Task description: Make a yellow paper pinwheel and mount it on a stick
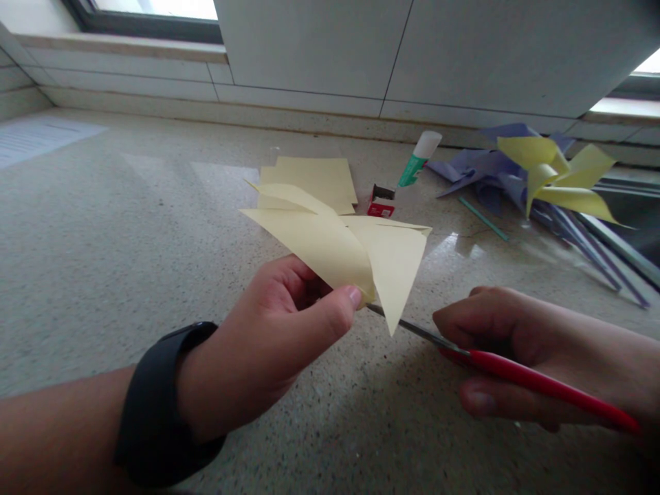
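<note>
My left hand (293, 330) pinches a pale yellow paper (330, 247) cut into pointed flaps, with the thumb pressing near its lower middle. The paper is held above the counter, its flaps spread to left and right. My right hand (520, 350) is closed around red-handled scissors (536, 378). Their blades point left toward the paper. One blade's tip is at the paper's lower edge, close to my left thumb, and a hanging point of paper partly covers the blades. Whether the scissors are cutting through the paper I cannot tell.
Behind the paper lie stacked yellow sheets (320, 175). A small red box (381, 201) and a tilted glue stick (419, 159) stand beside them. At the right are yellow and purple paper pinwheels (557, 172) and a thin green strip (482, 216). A printed sheet (46, 137) lies far left.
</note>
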{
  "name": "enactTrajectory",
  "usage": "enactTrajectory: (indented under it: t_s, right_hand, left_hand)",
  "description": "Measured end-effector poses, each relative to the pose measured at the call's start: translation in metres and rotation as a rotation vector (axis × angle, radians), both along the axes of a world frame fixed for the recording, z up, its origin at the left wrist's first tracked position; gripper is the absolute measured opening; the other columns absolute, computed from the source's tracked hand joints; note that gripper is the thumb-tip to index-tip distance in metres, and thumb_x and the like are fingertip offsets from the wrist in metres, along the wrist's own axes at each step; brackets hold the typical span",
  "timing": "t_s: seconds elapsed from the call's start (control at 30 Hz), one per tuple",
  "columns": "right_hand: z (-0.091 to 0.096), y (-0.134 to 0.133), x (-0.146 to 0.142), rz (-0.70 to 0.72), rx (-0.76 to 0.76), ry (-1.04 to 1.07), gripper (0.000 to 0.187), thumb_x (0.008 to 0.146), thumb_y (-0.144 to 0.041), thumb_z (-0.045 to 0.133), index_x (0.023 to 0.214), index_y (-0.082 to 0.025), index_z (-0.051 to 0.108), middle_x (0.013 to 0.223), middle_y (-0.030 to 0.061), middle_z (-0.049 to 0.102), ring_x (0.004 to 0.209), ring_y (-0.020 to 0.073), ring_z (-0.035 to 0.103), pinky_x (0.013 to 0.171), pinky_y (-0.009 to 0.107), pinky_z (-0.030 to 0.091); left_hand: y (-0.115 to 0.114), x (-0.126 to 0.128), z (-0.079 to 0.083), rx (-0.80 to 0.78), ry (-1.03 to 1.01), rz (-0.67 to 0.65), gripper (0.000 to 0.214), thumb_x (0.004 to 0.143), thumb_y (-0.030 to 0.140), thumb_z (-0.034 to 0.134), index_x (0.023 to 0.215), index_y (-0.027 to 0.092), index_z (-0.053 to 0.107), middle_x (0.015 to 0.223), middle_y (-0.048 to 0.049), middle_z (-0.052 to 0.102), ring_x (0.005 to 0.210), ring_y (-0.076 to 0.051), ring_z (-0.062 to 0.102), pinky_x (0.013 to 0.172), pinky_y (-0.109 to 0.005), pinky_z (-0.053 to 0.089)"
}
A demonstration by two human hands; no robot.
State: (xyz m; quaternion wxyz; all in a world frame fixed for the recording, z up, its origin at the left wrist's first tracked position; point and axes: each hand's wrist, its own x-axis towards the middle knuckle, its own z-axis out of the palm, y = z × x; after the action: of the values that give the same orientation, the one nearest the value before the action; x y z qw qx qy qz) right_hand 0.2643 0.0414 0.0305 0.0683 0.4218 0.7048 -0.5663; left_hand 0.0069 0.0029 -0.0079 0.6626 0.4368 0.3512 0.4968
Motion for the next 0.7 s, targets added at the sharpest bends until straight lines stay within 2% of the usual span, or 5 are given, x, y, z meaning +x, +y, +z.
enactTrajectory:
  t_s: [0.17, 0.3, 0.4, 0.57, 0.7]
  right_hand:
    - [0.0003, 0.0025, -0.0032, -0.017, -0.052, 0.021, 0.034, 0.075, -0.037, 0.08, 0.068, -0.02, 0.051, 0.061, -0.0041, 0.051, 0.052, 0.0105, 0.05, 0.042, 0.017, 0.035]
    - [0.0007, 0.0029, -0.0054, -0.028, -0.099, 0.045, 0.036, 0.077, -0.037, 0.078, 0.066, -0.02, 0.048, 0.059, -0.0051, 0.049, 0.049, 0.0088, 0.046, 0.041, 0.017, 0.034]
    - [-0.0005, 0.0033, -0.0035, -0.027, -0.164, 0.048, 0.035, 0.078, -0.038, 0.078, 0.069, -0.02, 0.048, 0.059, -0.0049, 0.051, 0.05, 0.0097, 0.05, 0.042, 0.017, 0.036]
    - [-0.0025, 0.0043, -0.0016, 0.018, -0.081, 0.028, 0.038, 0.077, -0.044, 0.077, 0.07, -0.02, 0.05, 0.062, -0.0043, 0.05, 0.052, 0.0091, 0.049, 0.043, 0.016, 0.034]
    - [-0.0013, 0.002, -0.0002, 0.032, -0.012, 0.02, 0.037, 0.08, -0.047, 0.074, 0.07, -0.02, 0.051, 0.059, -0.0033, 0.053, 0.052, 0.0122, 0.055, 0.043, 0.018, 0.04]
  left_hand:
    - [0.0004, 0.0021, 0.0044, 0.004, -0.051, -0.034, 0.011, 0.091, 0.017, 0.07, 0.088, 0.025, 0.077, 0.066, 0.0068, 0.06, 0.054, -0.003, 0.049, 0.048, -0.009, 0.038]
    - [-0.0003, 0.0037, 0.0073, -0.018, -0.063, -0.039, 0.016, 0.092, 0.016, 0.067, 0.098, 0.027, 0.078, 0.079, 0.0039, 0.071, 0.081, -0.009, 0.067, 0.07, -0.014, 0.051]
    - [-0.0013, 0.0037, 0.0079, -0.06, -0.068, -0.044, 0.015, 0.092, 0.019, 0.068, 0.1, 0.027, 0.077, 0.086, 0.0025, 0.074, 0.092, -0.014, 0.07, 0.079, -0.02, 0.054]
    - [-0.0017, 0.0031, 0.0084, -0.071, -0.033, -0.014, 0.009, 0.091, 0.022, 0.07, 0.097, 0.025, 0.076, 0.082, 0.0027, 0.073, 0.087, -0.012, 0.069, 0.077, -0.019, 0.053]
    - [-0.0013, 0.0031, 0.0077, -0.07, -0.013, 0.014, 0.01, 0.089, 0.023, 0.073, 0.097, 0.026, 0.076, 0.082, 0.0027, 0.074, 0.083, -0.012, 0.067, 0.071, -0.017, 0.051]
